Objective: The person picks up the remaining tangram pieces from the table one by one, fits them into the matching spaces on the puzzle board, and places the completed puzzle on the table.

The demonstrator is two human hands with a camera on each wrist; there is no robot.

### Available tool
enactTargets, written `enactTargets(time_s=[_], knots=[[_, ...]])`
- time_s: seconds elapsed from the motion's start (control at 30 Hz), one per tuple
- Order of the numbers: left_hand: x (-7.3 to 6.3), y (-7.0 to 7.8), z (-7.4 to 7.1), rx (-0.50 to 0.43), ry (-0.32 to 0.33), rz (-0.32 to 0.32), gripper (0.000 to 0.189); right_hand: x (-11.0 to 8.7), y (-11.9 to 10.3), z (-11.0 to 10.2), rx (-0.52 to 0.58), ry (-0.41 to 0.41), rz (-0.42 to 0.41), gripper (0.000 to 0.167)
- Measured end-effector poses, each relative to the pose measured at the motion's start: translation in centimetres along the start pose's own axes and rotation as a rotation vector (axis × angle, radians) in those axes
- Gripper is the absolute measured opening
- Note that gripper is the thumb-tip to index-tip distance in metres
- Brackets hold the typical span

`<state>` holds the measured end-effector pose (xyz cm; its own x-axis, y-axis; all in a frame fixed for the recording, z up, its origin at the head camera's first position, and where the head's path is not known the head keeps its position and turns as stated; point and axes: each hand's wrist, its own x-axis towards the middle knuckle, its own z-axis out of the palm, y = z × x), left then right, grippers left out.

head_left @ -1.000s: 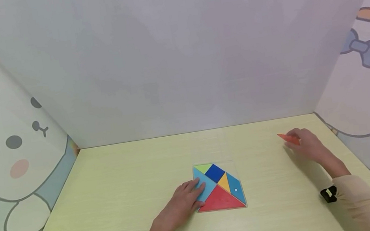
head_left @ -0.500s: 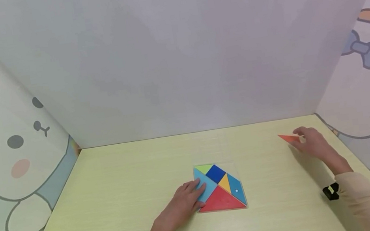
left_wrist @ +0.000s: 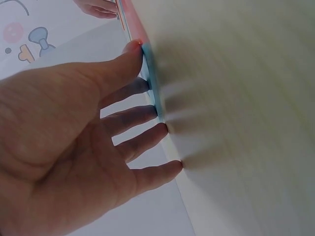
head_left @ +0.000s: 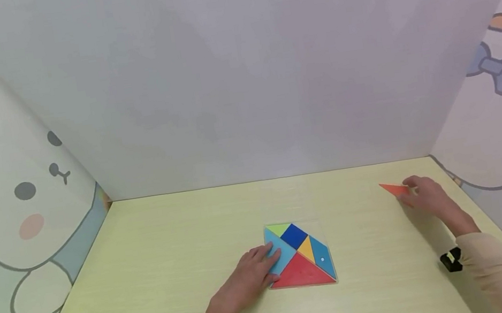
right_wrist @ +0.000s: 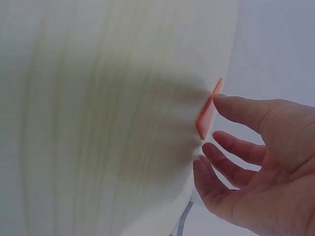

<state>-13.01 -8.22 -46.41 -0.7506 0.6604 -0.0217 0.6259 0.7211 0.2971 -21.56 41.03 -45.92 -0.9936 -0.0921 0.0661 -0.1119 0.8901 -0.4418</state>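
Note:
In the head view my left hand [head_left: 248, 277] lies with spread fingers across the light blue triangle [head_left: 287, 253] of a tangram. Its thumb touches the big red triangle [head_left: 302, 270]. The left wrist view shows that hand's fingertips [left_wrist: 156, 114] along the puzzle's edge and the table. Far to the right, an orange-red triangle [head_left: 393, 189] is beside my right hand [head_left: 425, 196]. Seen from the right wrist, the thumb [right_wrist: 227, 104] touches one side of this orange-red triangle [right_wrist: 207, 118]. The other fingers bend loosely near its lower corner, with a small gap.
A dark blue square [head_left: 294, 236], a green piece [head_left: 277, 230], a yellow triangle [head_left: 305, 250] and a blue parallelogram [head_left: 321, 256] with a white dot fit together in the puzzle. Walls with cartoon prints [head_left: 30, 227] bound the pale table [head_left: 184, 231] at the sides; a plain wall rises behind.
The right hand's fingers have loosened from a pinch on the orange-red triangle, and the hand has shifted slightly right. The left hand stays on the puzzle.

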Motion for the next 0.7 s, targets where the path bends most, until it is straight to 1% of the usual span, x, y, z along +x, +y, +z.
enactTargets(time_s=[0.2, 0.43, 0.7], knots=[[-0.18, 0.12, -0.11, -0.011, -0.009, -0.011, 0.056, 0.35, 0.04, 0.13, 0.007, -0.010, 0.011, 0.044], [-0.20, 0.16, -0.21, -0.003, -0.003, -0.002, 0.056, 0.56, 0.15, 0.11, 0.008, -0.021, 0.017, 0.041], [-0.19, 0.12, -0.18, -0.021, -0.013, -0.012, 0.057, 0.43, 0.21, 0.20, 0.054, -0.033, 0.037, 0.042]])
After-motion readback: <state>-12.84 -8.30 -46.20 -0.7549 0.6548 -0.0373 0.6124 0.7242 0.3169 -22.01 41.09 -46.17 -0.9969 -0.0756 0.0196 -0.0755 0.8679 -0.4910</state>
